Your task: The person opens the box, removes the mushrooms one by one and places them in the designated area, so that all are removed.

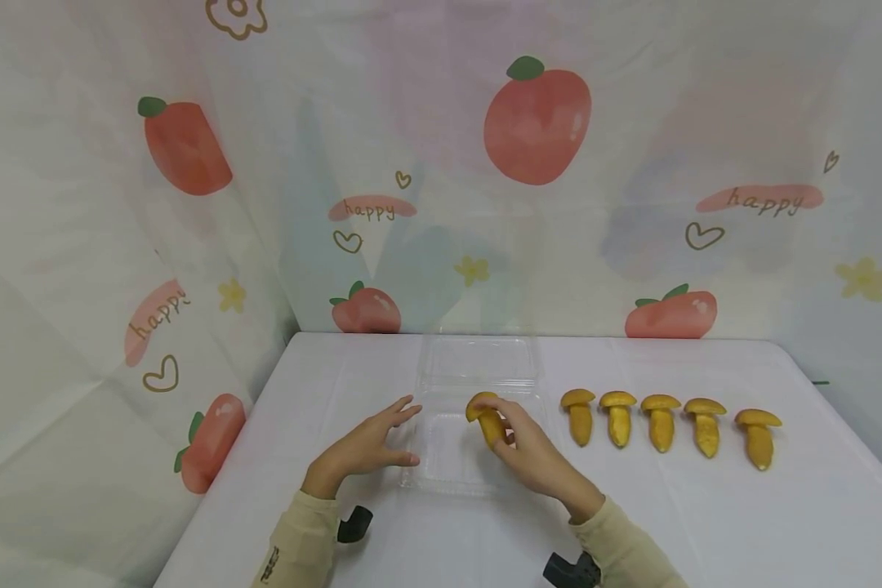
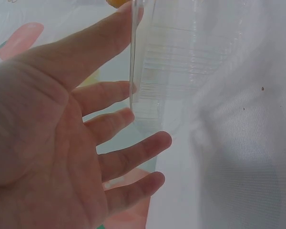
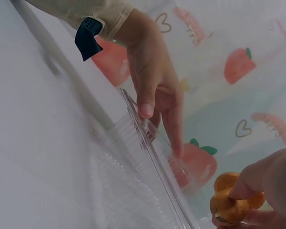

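A yellow-brown mushroom [image 1: 492,431] with a rounded cap is held between the thumb and fingers of my right hand [image 1: 538,461], above a clear plastic container [image 1: 441,482]. The right wrist view shows this mushroom [image 3: 228,202] pinched above the level of the container's rim [image 3: 155,160]. My left hand [image 1: 363,447] is at the container's left side, fingers spread and mostly straight. In the left wrist view, its thumb and some fingertips lie right at the thin upright edge [image 2: 133,62] of the container. The hinged lid [image 1: 478,359] lies folded back toward the wall.
Several similar mushrooms stand out in a row on the white table [image 1: 669,523] right of the container, the nearest mushroom [image 1: 580,420] beside it and the farthest mushroom [image 1: 760,441] at the right. A fruit-printed cloth [image 1: 441,147] hangs behind the table and along its left side.
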The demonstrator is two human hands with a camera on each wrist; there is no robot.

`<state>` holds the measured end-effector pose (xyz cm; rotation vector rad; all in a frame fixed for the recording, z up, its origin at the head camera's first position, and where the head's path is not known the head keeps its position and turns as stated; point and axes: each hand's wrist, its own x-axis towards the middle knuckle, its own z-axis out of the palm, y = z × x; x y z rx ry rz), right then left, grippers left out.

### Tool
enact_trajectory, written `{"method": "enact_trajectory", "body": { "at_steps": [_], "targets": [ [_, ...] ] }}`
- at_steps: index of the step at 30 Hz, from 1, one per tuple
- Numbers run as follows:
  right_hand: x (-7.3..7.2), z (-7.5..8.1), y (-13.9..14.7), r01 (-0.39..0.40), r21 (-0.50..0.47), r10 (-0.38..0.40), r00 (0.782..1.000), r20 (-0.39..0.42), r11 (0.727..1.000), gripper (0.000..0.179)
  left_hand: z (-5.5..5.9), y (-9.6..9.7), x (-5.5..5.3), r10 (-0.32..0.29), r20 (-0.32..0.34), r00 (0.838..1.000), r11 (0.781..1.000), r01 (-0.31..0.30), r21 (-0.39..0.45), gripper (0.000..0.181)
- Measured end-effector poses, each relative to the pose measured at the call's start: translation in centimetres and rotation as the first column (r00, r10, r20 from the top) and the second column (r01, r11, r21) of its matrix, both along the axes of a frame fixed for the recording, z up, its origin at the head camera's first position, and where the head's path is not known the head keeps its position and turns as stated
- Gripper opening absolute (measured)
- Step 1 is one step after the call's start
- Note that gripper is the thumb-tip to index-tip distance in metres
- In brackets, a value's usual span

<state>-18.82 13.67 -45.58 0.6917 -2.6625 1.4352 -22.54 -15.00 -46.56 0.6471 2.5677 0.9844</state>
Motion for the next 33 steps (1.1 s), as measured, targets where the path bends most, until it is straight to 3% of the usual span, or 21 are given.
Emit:
{"method": "enact_trajectory", "body": {
  "at_steps": [9, 22, 33],
  "targets": [
    [0.8, 0.9, 1.7, 0.02, 0.008, -0.02, 1.0, -0.024, 1.0, 0.052, 0.3, -0.1, 0.2, -0.003, -0.004, 1.0, 1.0, 0.003, 0.018, 0.083],
    [1.6, 1.8, 4.8, 0.068, 0.025, -0.067, 0.997, -0.042, 0.997, 0.056, -0.2, -0.2, 0.0, -0.017, -0.016, 1.0, 1.0, 0.017, 0.025, 0.084],
    [2.0, 2.6, 7.4, 0.141, 0.055, -0.137, 0.988, -0.077, 0.988, 0.057, 0.1, 0.0, 0.1, -0.027, -0.017, 0.999, 0.999, 0.027, 0.019, 0.084]
  ]
}}
